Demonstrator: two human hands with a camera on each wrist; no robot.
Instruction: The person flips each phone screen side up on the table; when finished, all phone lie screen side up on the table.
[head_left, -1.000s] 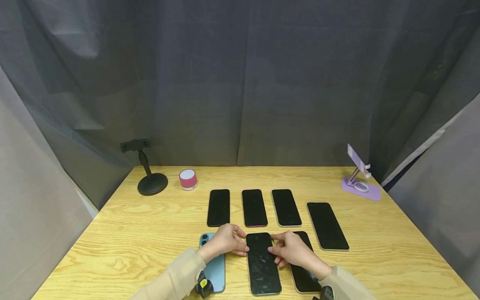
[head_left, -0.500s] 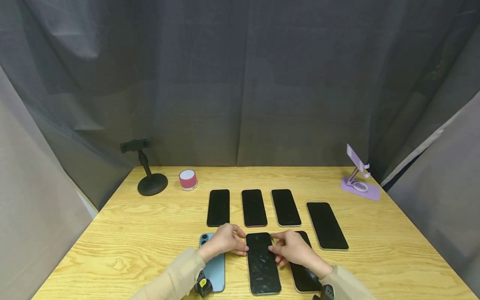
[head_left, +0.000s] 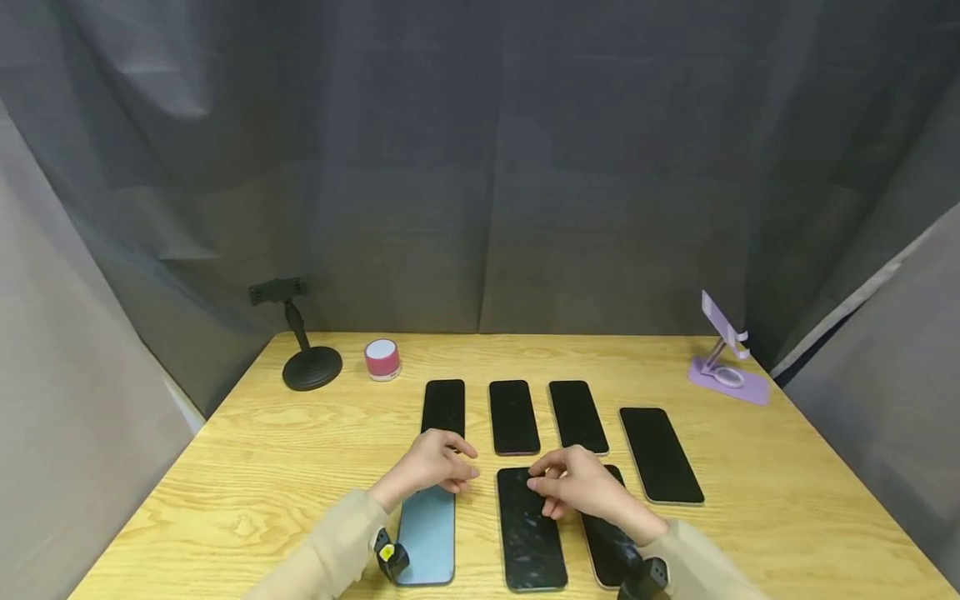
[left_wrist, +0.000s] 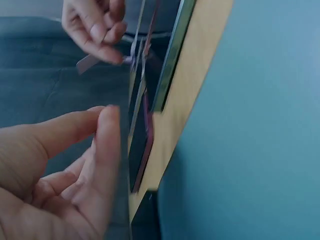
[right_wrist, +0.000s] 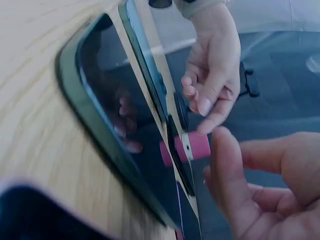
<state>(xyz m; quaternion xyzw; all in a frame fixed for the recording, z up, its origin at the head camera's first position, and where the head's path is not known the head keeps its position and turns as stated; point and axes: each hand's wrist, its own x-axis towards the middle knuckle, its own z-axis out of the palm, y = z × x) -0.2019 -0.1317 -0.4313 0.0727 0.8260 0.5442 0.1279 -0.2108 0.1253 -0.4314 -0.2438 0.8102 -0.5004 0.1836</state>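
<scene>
My left hand (head_left: 438,462) hovers over the upper end of a light blue phone (head_left: 427,546), which lies back up. Its fingers are loosely bent around nothing, and the phone's cameras are hidden beneath it. My right hand (head_left: 581,486) is over the top right part of a black-screened phone (head_left: 531,542) with smudges on its glass. In the right wrist view that phone (right_wrist: 132,115) has a greenish edge, and my right fingers are apart from it. Another dark phone (head_left: 611,554) lies partly hidden beneath my right hand and wrist.
Behind stand a black phone stand (head_left: 312,368), a pink speaker-like cylinder (head_left: 382,360) and a lilac stand (head_left: 727,379). Several dark phones lie in a back row, among them one at left (head_left: 444,407) and one at right (head_left: 662,454). Grey curtain (head_left: 480,167) closes off the table's rear.
My left hand has left the middle phone's edge and moved up and left. The right hand has come off its right edge and shifted slightly left over it. The view has shifted slightly.
</scene>
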